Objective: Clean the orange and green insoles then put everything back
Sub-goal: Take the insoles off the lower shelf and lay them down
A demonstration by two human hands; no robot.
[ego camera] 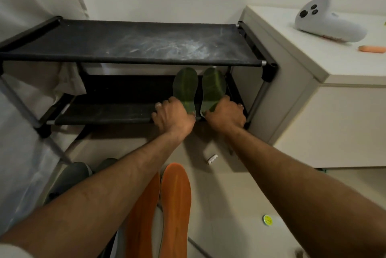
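On the black shoe rack (129,111), left hand (173,116) and right hand (224,114) each grip a green insole (186,86). Orange insoles (175,199) at 6 o'clock still wait.

White controller (330,20) on cabinet (325,99)

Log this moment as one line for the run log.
left hand: holds left green insole | right hand: holds right green insole | place: lower rack shelf | orange insoles: on floor
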